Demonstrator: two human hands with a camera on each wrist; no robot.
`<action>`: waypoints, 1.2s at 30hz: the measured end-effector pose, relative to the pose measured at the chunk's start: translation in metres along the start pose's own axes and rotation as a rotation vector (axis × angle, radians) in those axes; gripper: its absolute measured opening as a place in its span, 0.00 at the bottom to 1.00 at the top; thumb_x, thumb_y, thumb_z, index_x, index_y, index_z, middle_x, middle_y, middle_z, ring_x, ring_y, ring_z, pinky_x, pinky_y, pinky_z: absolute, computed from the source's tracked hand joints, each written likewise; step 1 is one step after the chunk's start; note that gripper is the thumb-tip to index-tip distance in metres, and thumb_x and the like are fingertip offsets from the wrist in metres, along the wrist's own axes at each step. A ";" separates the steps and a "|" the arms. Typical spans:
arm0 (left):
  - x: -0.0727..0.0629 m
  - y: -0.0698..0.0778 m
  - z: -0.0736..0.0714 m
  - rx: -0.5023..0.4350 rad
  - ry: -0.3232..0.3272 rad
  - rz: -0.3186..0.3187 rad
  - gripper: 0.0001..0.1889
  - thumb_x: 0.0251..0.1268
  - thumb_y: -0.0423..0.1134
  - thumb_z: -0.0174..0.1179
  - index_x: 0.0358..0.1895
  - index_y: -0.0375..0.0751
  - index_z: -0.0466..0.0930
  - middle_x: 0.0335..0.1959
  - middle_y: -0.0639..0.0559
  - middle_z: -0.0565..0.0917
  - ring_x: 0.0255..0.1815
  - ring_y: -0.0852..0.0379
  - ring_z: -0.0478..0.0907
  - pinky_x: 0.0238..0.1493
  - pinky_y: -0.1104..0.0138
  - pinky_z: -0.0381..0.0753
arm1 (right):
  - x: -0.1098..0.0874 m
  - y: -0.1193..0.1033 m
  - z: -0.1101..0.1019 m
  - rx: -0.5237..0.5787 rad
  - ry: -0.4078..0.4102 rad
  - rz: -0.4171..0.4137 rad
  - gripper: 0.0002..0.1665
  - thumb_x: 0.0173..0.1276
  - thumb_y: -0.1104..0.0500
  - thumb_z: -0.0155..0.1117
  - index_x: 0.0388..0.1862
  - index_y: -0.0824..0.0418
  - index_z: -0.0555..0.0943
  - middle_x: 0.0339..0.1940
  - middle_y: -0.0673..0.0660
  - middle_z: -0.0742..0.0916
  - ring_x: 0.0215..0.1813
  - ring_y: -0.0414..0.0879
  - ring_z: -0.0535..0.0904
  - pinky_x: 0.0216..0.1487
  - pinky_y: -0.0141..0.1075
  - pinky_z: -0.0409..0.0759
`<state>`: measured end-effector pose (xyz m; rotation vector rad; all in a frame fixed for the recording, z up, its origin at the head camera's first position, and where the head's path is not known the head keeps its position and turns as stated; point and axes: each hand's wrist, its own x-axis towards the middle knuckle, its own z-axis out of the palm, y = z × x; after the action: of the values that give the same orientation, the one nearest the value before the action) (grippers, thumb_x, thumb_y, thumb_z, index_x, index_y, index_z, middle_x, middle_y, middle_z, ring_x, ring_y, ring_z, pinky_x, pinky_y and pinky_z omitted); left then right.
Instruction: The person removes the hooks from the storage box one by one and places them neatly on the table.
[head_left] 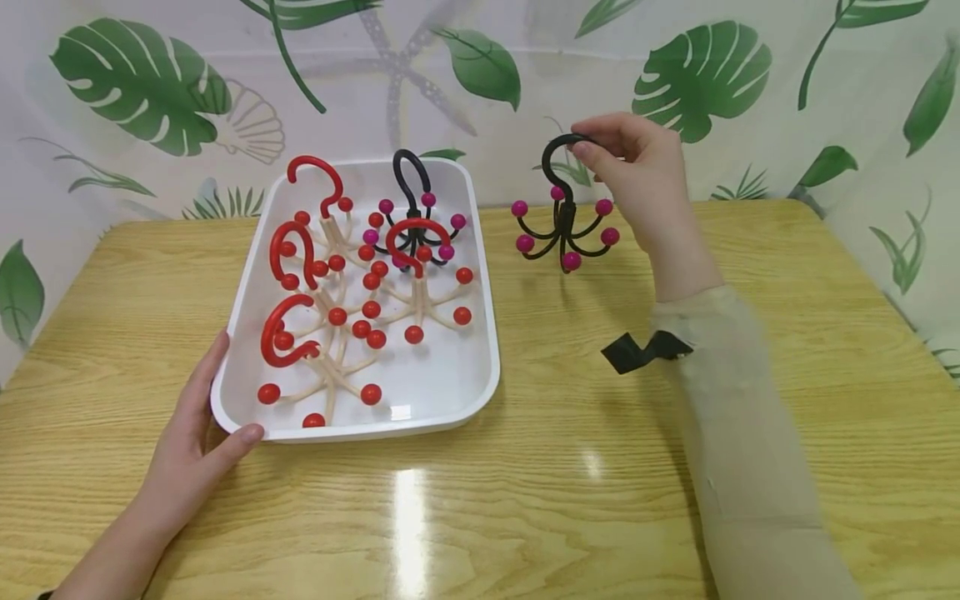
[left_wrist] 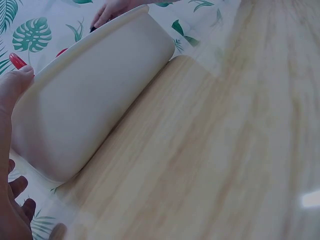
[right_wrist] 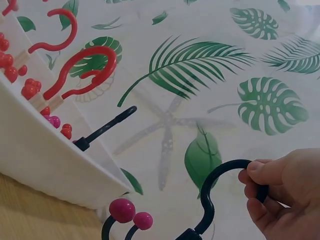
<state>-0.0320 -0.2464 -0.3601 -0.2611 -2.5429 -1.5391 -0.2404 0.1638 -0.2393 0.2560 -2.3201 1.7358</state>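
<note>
A person's right hand [head_left: 637, 179] held a black hook hanger [head_left: 562, 218] in the air above the wooden surface [head_left: 585, 467], to the right of a white tray [head_left: 480, 333], its fingers [right_wrist: 260, 186] curled and pinching only the top curve of the hook while the prongs with magenta ball tips [head_left: 570, 261] dangled free beneath. The left hand [head_left: 198, 417] rested against the tray's near left corner, fingers nearly straight along the wall and the thumb on the rim, gripping nothing. Inside the tray lay a jumble of red-hooked hangers [head_left: 330, 308] and a second black hanger [head_left: 412, 221], their arms crossing one another. The hold looked slight: with the hanger pinched at one thin point, it could likely swing or twist out of the fingers and drop onto the surface. Were it brought over the tray, its splayed prongs seemed apt to snag the upright red hooks or lock into the tangle, dragging others along or tipping them over the low wall. The tray, steadied only by a light touch at one corner, might skid across the glossy surface if anything caught and pulled. The wrist views showed the tray's outer wall and the pinch on the hook but not the prongs' full spread.
</note>
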 end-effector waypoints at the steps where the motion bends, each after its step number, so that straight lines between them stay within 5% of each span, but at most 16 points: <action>1: 0.000 0.000 0.000 0.003 0.001 -0.002 0.49 0.55 0.23 0.61 0.77 0.56 0.45 0.76 0.53 0.50 0.68 0.65 0.56 0.56 0.83 0.62 | 0.002 0.003 0.001 0.007 -0.006 0.012 0.14 0.65 0.60 0.65 0.49 0.59 0.84 0.43 0.53 0.85 0.45 0.44 0.76 0.46 0.33 0.74; 8: 0.001 0.002 -0.001 0.003 -0.003 -0.009 0.50 0.56 0.23 0.60 0.77 0.57 0.45 0.76 0.53 0.49 0.69 0.63 0.56 0.56 0.83 0.63 | 0.008 0.023 0.009 0.083 -0.056 0.047 0.15 0.67 0.63 0.62 0.52 0.60 0.82 0.49 0.56 0.83 0.47 0.47 0.77 0.51 0.32 0.75; 15: 0.001 0.001 -0.001 0.005 -0.005 -0.011 0.50 0.56 0.23 0.61 0.77 0.57 0.45 0.76 0.53 0.49 0.69 0.62 0.56 0.55 0.83 0.64 | 0.012 0.041 0.022 0.267 -0.023 0.038 0.12 0.64 0.65 0.64 0.47 0.61 0.84 0.43 0.56 0.86 0.43 0.48 0.78 0.50 0.34 0.74; 26: 0.001 0.000 -0.001 -0.002 -0.004 0.001 0.50 0.55 0.21 0.60 0.77 0.56 0.45 0.76 0.52 0.49 0.69 0.61 0.56 0.55 0.82 0.64 | 0.017 0.055 0.028 0.504 -0.003 0.081 0.12 0.64 0.70 0.62 0.46 0.65 0.82 0.45 0.61 0.85 0.52 0.52 0.79 0.57 0.36 0.74; 30: 0.001 0.000 -0.001 -0.006 -0.005 -0.001 0.50 0.55 0.21 0.60 0.77 0.56 0.44 0.76 0.52 0.49 0.70 0.61 0.55 0.55 0.82 0.64 | 0.016 0.053 0.028 0.475 0.002 0.093 0.13 0.63 0.69 0.63 0.47 0.64 0.82 0.47 0.60 0.84 0.54 0.50 0.78 0.58 0.34 0.74; 36: 0.000 0.000 0.000 -0.015 -0.012 -0.010 0.50 0.56 0.21 0.60 0.77 0.56 0.44 0.76 0.52 0.49 0.69 0.60 0.56 0.54 0.82 0.66 | 0.012 0.035 0.025 0.252 0.067 0.057 0.17 0.60 0.65 0.69 0.50 0.60 0.82 0.53 0.57 0.82 0.58 0.47 0.74 0.60 0.31 0.70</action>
<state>-0.0319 -0.2462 -0.3596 -0.2616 -2.5463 -1.5659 -0.2633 0.1498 -0.2753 0.1727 -2.0801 2.0336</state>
